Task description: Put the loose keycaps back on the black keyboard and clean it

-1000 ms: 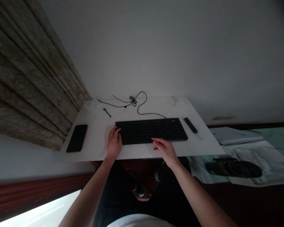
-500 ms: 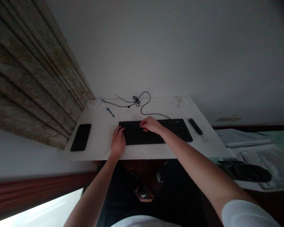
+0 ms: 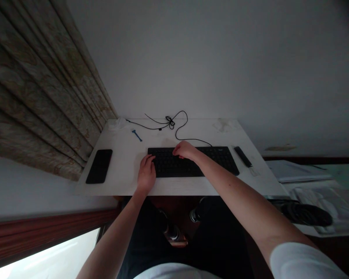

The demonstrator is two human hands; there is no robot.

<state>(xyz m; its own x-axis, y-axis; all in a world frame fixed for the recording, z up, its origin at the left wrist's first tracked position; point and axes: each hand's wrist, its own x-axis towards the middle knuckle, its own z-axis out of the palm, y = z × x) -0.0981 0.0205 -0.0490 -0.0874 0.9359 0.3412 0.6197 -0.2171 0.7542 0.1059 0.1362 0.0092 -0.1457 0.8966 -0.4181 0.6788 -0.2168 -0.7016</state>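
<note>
Just a flat black corded keyboard (image 3: 215, 161)

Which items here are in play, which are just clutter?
In hand: keyboard, left hand on its left end, right hand on its keys, its cable.
Lying about: phone, small blue tool, black bar, papers at right.

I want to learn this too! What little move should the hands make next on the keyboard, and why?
Probably the right hand should press its fingertips down. It sits curled over the far key rows of the black keyboard, while the left hand lies against the keyboard's left end, seemingly steadying it on the white table.
</note>
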